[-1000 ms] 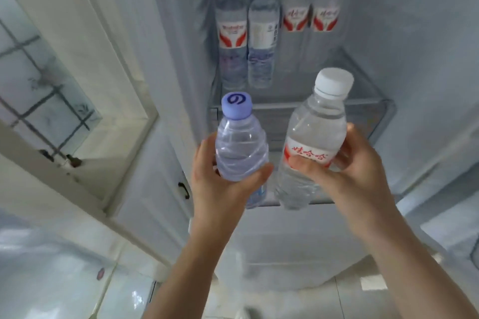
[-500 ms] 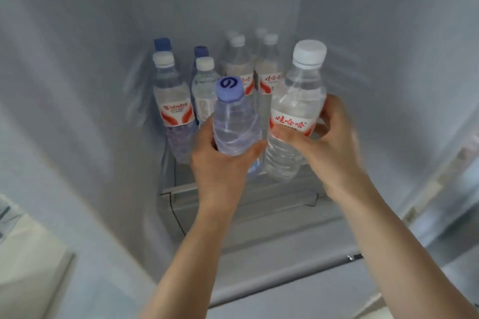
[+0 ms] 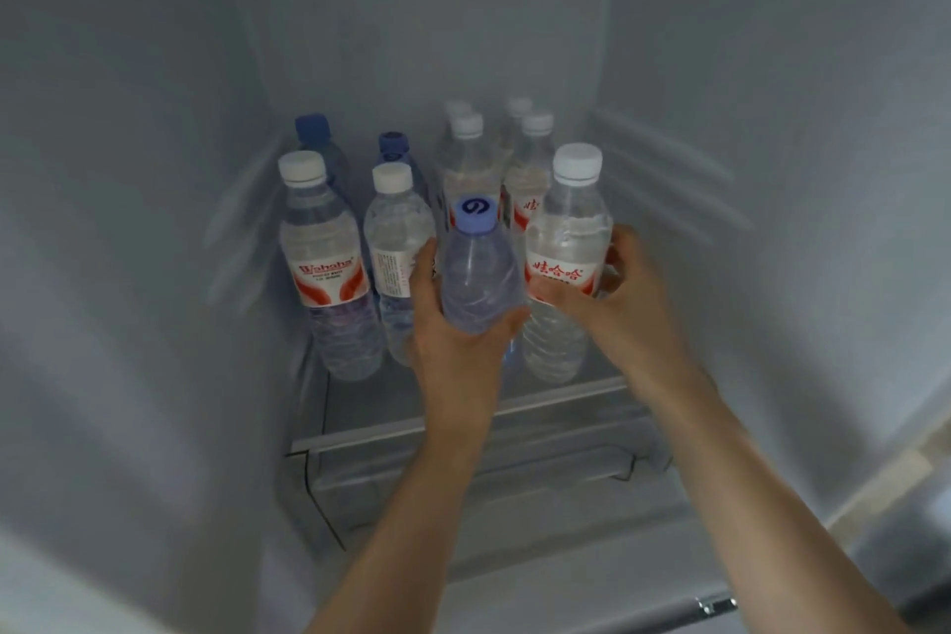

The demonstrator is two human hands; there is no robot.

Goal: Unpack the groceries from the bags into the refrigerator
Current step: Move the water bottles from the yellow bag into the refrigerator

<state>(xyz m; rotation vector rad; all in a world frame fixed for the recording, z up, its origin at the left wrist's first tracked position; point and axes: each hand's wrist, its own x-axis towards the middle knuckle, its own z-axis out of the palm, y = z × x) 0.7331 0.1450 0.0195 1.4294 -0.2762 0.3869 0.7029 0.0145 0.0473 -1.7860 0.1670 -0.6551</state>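
Observation:
My left hand [image 3: 453,350] grips a small clear water bottle with a blue cap [image 3: 478,268], held upright just above the glass shelf [image 3: 370,402] inside the refrigerator. My right hand [image 3: 625,294] grips a taller bottle with a white cap and a red-and-white label [image 3: 566,242]; its base is at or just above the shelf. The two held bottles touch side by side. Several water bottles stand behind them, among them a white-capped labelled one [image 3: 324,263] at the left and white-capped ones at the back [image 3: 468,155].
The white refrigerator walls [image 3: 128,221] close in on the left, right and back. A clear drawer [image 3: 463,484] sits under the shelf. Bare shelf shows in front of the left bottles. A door edge with a metal part [image 3: 715,605] is at the lower right.
Both hands have carried their bottles forward and down into the refrigerator, from in front of the shelf to beside the standing bottles. The view has moved closer to the shelf.

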